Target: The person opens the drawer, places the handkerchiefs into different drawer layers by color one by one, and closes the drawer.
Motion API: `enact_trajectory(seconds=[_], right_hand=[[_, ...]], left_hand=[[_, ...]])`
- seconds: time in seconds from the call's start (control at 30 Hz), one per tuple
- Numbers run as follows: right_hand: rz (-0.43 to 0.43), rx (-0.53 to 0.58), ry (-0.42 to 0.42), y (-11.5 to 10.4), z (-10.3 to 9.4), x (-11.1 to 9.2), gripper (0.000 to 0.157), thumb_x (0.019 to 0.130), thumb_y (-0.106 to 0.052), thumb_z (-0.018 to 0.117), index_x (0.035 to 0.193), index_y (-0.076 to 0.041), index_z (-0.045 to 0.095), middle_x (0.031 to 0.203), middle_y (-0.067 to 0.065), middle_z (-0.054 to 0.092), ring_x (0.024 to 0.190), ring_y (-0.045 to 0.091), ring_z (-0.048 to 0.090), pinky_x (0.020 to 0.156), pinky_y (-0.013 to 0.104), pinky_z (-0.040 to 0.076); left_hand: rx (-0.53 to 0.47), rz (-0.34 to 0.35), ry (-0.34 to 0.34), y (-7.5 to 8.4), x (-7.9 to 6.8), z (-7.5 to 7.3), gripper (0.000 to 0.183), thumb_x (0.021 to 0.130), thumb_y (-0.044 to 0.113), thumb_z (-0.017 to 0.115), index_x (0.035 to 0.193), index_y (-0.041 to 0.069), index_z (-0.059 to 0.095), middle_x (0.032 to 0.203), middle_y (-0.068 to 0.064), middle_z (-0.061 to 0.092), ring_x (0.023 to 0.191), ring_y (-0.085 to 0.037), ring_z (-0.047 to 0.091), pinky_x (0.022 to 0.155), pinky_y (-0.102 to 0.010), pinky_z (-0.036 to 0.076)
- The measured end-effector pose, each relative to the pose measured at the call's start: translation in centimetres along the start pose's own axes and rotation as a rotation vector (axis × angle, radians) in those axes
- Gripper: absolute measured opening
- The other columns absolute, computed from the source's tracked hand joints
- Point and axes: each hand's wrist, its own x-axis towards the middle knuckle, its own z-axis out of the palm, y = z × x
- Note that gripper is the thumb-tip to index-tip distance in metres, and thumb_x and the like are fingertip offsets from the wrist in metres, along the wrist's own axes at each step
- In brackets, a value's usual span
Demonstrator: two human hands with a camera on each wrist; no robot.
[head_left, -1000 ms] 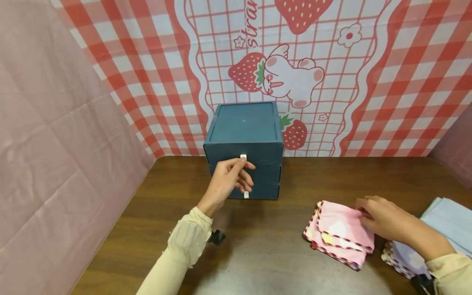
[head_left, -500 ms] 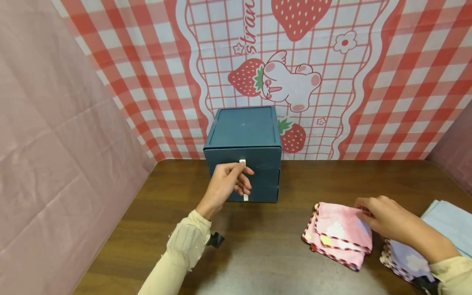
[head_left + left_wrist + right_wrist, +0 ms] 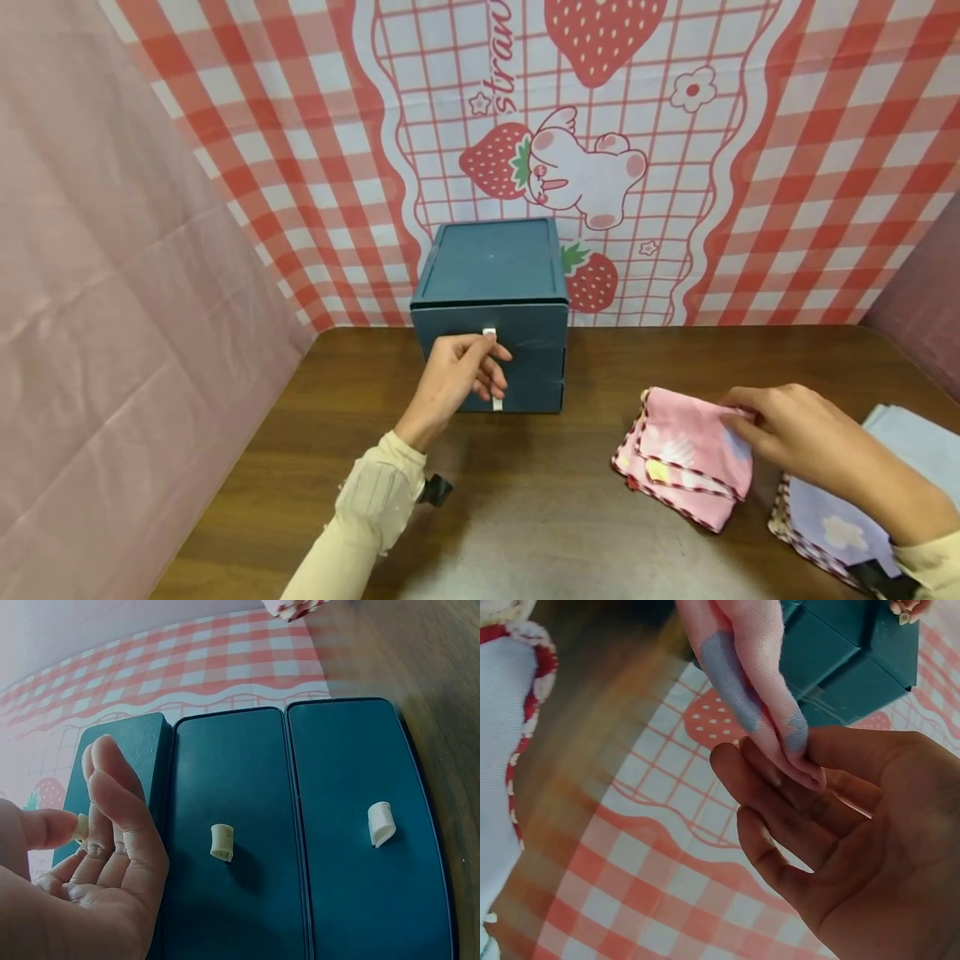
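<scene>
A dark teal drawer box (image 3: pixel 491 262) stands against the back cloth. My left hand (image 3: pixel 450 379) pinches the white pull tab (image 3: pixel 489 332) of its top drawer between thumb and finger. The left wrist view shows this top drawer (image 3: pixel 124 731) jutting slightly past the two lower drawers, whose white tabs (image 3: pixel 222 841) are free. At the right, my right hand (image 3: pixel 795 429) pinches the edge of a folded pink cloth (image 3: pixel 693 442) with dark-and-white striped trim. In the right wrist view, the gripped corner of the cloth (image 3: pixel 757 675) hangs between thumb and fingers.
A folded lavender cloth (image 3: pixel 832 521) with striped trim and a light blue cloth (image 3: pixel 911 442) lie at the right, partly behind my right forearm. A red-and-white checked backdrop (image 3: pixel 315 167) rises behind the wooden table (image 3: pixel 525 508); a pink sheet (image 3: pixel 135 292) borders the left.
The top drawer has come slightly forward under my left hand, widening the dark gap under the box's top. My right hand has lifted the pink cloth's far edge a little.
</scene>
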Motion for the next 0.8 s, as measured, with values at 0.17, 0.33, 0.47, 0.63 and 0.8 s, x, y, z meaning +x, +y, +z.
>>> enact_trajectory(seconds=[0.17,0.33,0.47,0.63,0.8], right_hand=[[0.013,-0.033,0.04,-0.7,-0.9,0.1,0.014,0.082,-0.011,0.079,0.093,-0.016,0.073,0.069,-0.02,0.055,0.059,-0.006,0.042,0.052,0.025,0.038],[0.0,-0.045,0.104,-1.1,-1.4,0.1,0.015,0.081,-0.009,0.079,0.093,-0.016,0.074,0.069,-0.02,0.057,0.06,-0.006,0.043,0.052,0.025,0.039],[-0.041,-0.032,0.166,-1.2,-1.7,0.1,0.017,0.08,-0.008,0.079,0.094,-0.016,0.074,0.07,-0.021,0.059,0.061,-0.008,0.045,0.051,0.025,0.041],[-0.053,-0.045,0.207,-1.2,-2.1,-0.1,0.016,0.081,-0.008,0.079,0.094,-0.015,0.073,0.069,-0.021,0.058,0.06,-0.008,0.044,0.051,0.026,0.041],[-0.058,-0.058,0.225,-1.4,-2.4,0.0,0.016,0.081,-0.01,0.079,0.095,-0.015,0.074,0.071,-0.019,0.061,0.061,-0.005,0.047,0.055,0.032,0.045]], left_hand=[[0.007,0.003,0.0,0.2,-0.1,0.0,0.039,0.106,0.027,0.051,0.1,-0.006,0.07,0.069,-0.017,0.067,0.057,-0.023,0.066,0.054,-0.031,0.056],[0.016,0.008,-0.001,0.2,-0.3,0.0,0.039,0.106,0.026,0.05,0.098,-0.006,0.07,0.069,-0.017,0.067,0.057,-0.024,0.066,0.053,-0.031,0.056],[0.017,0.012,0.0,0.2,-0.4,0.0,0.04,0.106,0.026,0.05,0.097,-0.008,0.07,0.068,-0.018,0.067,0.057,-0.025,0.066,0.054,-0.032,0.056],[0.023,0.004,-0.008,0.4,-0.3,0.2,0.04,0.106,0.027,0.049,0.097,-0.006,0.069,0.069,-0.018,0.067,0.057,-0.025,0.066,0.053,-0.031,0.056],[0.04,0.005,-0.008,0.5,-0.3,0.1,0.039,0.106,0.027,0.049,0.094,-0.005,0.069,0.068,-0.018,0.067,0.057,-0.026,0.067,0.053,-0.033,0.056]])
